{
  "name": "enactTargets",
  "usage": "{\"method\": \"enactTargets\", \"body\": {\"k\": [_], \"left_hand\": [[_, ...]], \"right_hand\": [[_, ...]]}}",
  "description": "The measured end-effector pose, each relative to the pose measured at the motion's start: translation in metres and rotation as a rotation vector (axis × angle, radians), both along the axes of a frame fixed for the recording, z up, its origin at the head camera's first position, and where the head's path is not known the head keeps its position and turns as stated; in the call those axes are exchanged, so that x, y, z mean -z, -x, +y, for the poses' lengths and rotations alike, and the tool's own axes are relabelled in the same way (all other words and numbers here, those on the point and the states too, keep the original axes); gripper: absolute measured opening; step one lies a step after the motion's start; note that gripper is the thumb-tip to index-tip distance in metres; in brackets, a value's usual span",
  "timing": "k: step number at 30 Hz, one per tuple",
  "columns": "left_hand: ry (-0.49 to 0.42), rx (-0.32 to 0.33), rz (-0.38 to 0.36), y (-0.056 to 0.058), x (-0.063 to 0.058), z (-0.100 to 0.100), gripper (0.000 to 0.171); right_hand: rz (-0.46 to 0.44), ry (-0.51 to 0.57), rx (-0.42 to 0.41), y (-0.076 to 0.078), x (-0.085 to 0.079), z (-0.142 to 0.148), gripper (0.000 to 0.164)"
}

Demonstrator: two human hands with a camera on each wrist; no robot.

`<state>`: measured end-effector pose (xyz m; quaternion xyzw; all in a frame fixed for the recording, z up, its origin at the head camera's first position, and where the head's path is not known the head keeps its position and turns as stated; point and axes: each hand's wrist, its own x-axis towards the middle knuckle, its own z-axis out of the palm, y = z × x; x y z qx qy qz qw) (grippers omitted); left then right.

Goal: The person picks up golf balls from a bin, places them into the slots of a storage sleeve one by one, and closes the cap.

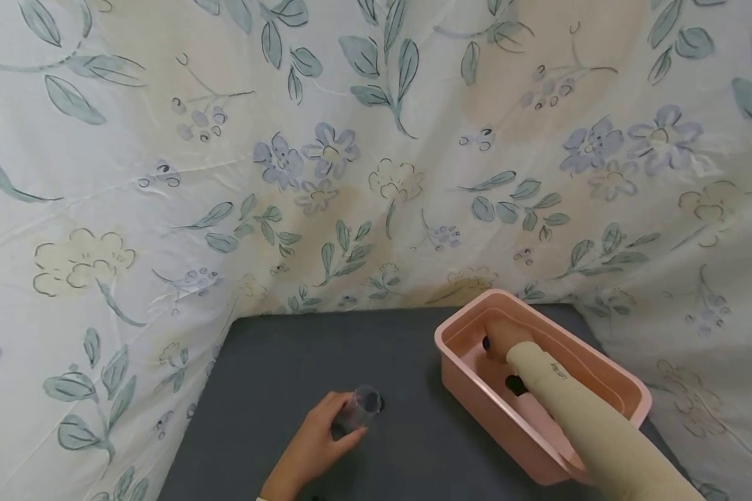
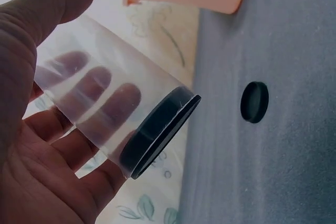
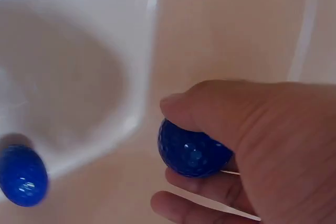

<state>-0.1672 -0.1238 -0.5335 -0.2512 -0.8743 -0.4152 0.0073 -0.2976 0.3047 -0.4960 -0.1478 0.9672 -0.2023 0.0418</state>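
My left hand (image 1: 316, 438) grips a clear plastic tube (image 1: 358, 409) between thumb and fingers above the dark table. In the left wrist view the tube (image 2: 115, 93) is tilted, with a black cap (image 2: 160, 137) on its lower end. A separate round black cap (image 2: 254, 102) lies on the table beyond it. My right hand (image 1: 506, 337) reaches down inside the pink bin (image 1: 495, 410). In the right wrist view it pinches a dimpled blue golf ball (image 3: 191, 150) between thumb and fingers. A second blue golf ball (image 3: 23, 176) sits apart from that hand in the bin.
The pink bin stands at the right of the dark grey tabletop (image 1: 326, 348), its walls rising around my right forearm. A floral cloth (image 1: 363, 209) hangs behind the table and along both sides.
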Motion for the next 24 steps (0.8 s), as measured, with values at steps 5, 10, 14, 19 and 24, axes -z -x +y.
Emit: {"method": "enactTargets", "body": {"k": [5,10,14,19,24], "left_hand": [[0.004,-0.003,-0.021,0.000,-0.002,0.000,0.041],[0.012,0.000,-0.038,0.001,-0.004,0.002,0.043],[0.018,0.001,-0.025,0.003,-0.006,0.004,0.043],[0.016,0.011,-0.011,0.004,-0.006,0.006,0.043],[0.028,0.015,-0.002,0.003,-0.006,0.007,0.045]], "right_hand": [[-0.099,-0.166,0.139,0.003,-0.010,-0.005,0.014],[-0.043,-0.144,0.115,-0.008,-0.025,-0.003,0.026],[-0.051,-0.090,0.130,-0.022,-0.046,-0.011,0.033],[0.006,0.004,0.114,-0.038,-0.059,-0.025,0.030],[0.085,0.073,0.068,-0.052,-0.061,-0.039,0.027]]}}
